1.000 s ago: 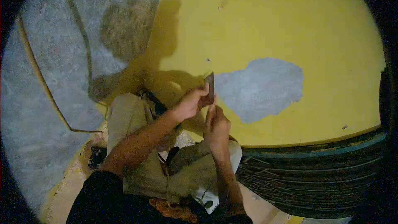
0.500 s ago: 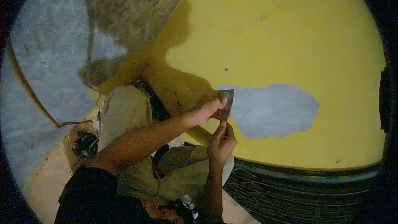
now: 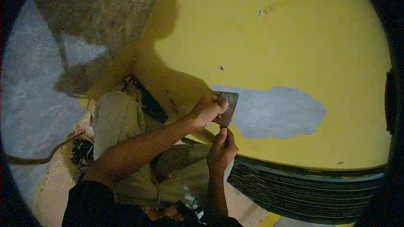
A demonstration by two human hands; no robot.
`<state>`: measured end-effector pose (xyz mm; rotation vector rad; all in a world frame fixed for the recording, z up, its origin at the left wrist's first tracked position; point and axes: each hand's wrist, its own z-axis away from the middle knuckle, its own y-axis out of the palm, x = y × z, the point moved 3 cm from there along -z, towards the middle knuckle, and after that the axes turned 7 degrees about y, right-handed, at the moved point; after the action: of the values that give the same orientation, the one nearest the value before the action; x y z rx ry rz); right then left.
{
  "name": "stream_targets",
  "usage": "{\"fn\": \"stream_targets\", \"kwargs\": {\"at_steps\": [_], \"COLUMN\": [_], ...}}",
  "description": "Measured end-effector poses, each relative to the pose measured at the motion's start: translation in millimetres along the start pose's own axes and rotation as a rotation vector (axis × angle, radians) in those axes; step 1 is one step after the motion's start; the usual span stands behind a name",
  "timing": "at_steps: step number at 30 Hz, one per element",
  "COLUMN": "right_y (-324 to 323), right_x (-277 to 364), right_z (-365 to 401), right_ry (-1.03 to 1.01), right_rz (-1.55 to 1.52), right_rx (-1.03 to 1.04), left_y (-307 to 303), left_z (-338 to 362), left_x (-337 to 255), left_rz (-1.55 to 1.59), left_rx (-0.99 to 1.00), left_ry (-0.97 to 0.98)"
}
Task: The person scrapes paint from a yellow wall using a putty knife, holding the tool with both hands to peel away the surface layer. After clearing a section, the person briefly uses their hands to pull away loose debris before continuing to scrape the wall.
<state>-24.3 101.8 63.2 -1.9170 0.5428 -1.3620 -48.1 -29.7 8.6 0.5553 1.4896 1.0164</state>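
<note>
A metal scraper blade (image 3: 229, 105), wide at the top and narrowing downward, stands between my two hands over the yellow surface (image 3: 252, 50). My left hand (image 3: 207, 111) pinches the blade from the left, its thumb on the near face and the other fingers partly hidden. Below it, my right hand (image 3: 222, 148) is closed around the narrow lower end, hiding any handle. Just right of the blade lies a grey, irregular patch (image 3: 277, 111) in the yellow surface.
A dark ribbed edge (image 3: 303, 191) curves beneath the yellow surface at lower right. Small marks (image 3: 221, 67) dot the yellow. My bent leg (image 3: 120, 122) is at left, near a brown hose or cable (image 3: 42, 159) on the grey floor (image 3: 29, 84).
The view has shifted, and the hose or cable at left appears lower. More of the blade's face shows now. Both hands still hold the scraper.
</note>
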Motion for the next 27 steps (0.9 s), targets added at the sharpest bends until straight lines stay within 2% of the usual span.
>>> {"fn": "stream_targets", "kwargs": {"at_steps": [4,6,7,9,12,13,16,19,21,22,23,25,27], "right_y": [-5,-8,-7,-6,-4,-4,-1,5,7,8,10,8,14], "right_x": [7,19,26,30,30,29,26,30,35,52,72,89,90], "right_z": [-1,-3,-7,-7,-5,-4,-1,-11,-23,-32,-38,-29,-26], "right_ry": [-0.045,-0.057,-0.073,-0.079,-0.086,-0.030,0.004,-0.004,0.004,-0.092,-0.181,-0.179,-0.262], "right_rz": [-0.008,-0.018,-0.016,-0.019,0.005,-0.028,-0.030,-0.040,-0.049,0.024,0.087,0.148,0.214], "right_rx": [0.022,0.046,0.039,0.033,-0.015,-0.021,-0.046,-0.023,0.030,0.075,0.122,0.154,0.150], "left_y": [6,7,6,6,6,10,14,-3,-15,-7,-11,-22,-24], "left_z": [2,4,3,1,-2,3,12,-3,-18,-9,-9,3,8], "left_x": [-3,-9,-11,-13,-14,-21,-30,-17,-8,-34,-44,-47,-46], "left_rz": [0.011,-0.214,-0.206,0.024,0.055,0.052,0.014,-0.012,-0.216,0.032,0.041,0.271,0.205], "left_rx": [-0.028,-0.077,-0.083,0.003,-0.003,-0.002,-0.106,-0.067,-0.074,-0.078,-0.080,-0.121,-0.118], "left_ry": [0.028,0.145,0.150,0.053,0.031,0.022,-0.063,-0.016,0.236,0.201,0.197,0.052,0.076]}}
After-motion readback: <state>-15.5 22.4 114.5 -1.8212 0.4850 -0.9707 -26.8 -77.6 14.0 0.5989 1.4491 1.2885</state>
